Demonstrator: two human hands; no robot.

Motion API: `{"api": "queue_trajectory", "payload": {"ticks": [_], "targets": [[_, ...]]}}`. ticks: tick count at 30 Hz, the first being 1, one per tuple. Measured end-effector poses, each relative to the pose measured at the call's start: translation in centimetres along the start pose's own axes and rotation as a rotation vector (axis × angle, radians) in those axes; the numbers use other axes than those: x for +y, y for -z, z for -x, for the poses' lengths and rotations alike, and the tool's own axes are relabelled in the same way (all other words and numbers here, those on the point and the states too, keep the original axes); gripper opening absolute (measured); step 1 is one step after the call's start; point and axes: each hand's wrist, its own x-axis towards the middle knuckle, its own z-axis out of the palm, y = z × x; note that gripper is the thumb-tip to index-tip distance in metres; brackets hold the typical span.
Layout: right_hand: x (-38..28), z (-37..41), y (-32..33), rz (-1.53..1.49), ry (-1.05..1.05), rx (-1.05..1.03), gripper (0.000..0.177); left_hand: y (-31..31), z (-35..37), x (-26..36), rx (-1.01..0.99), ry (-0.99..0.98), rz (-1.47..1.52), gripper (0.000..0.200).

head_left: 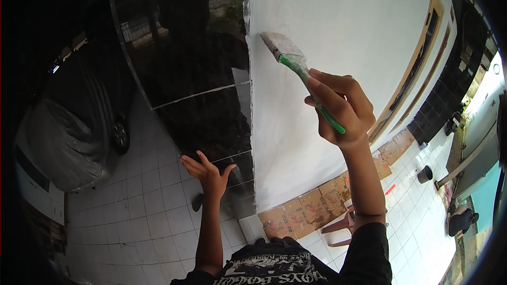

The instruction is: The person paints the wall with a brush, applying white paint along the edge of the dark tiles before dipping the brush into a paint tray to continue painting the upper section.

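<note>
A green-handled paintbrush (293, 62) is in my right hand (346, 105), pinched between thumb and fingers. Its pale, paint-coated bristles point up and left, at or close to the white wall (322, 16); whether they touch it is unclear. My left hand (209, 175) is bare, fingers spread, at the lower part of the black tiled column (195, 74); contact with the tiles cannot be made out. White paint marks run along the edge where black tiles and white wall meet.
Flattened cardboard (311, 208) lies along the wall's foot, beside a reddish-brown stool (340, 227). A covered car (79, 121) stands at left. A dark bucket (424, 174) sits on the white floor tiles (153, 200). A wood-framed window (417, 63) is at right.
</note>
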Motion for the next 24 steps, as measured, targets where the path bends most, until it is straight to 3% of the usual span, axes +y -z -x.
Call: {"api": "queue_trajectory", "payload": {"ticks": [4,15,17,20,23,24], "targets": [[0.5,3.0,-1.9,0.146,0.130,0.046,0.034,0.3,-0.2,0.1,-0.031,-0.002,0.016,0.139],[-7.3,16.5,-2.0,-0.034,-0.052,-0.182,0.028,0.1,0.0,-0.2,-0.028,-0.005,0.007,0.140],[-7.3,16.0,-1.6,-0.084,-0.058,-0.211,0.030,0.0,-0.1,-0.2,-0.018,-0.014,0.002,0.140],[-5.8,13.2,-1.2,0.007,-0.014,-0.034,0.028,0.4,0.1,0.0,0.009,-0.011,-0.003,0.135],[-2.9,8.7,-0.8,0.084,-0.024,0.014,0.035,2.1,0.0,0.9,0.066,-0.022,0.099,0.119],[-1.7,8.0,-1.1,0.104,-0.003,0.022,0.037,2.6,-0.1,0.8,0.172,-0.059,0.205,0.105]]}}
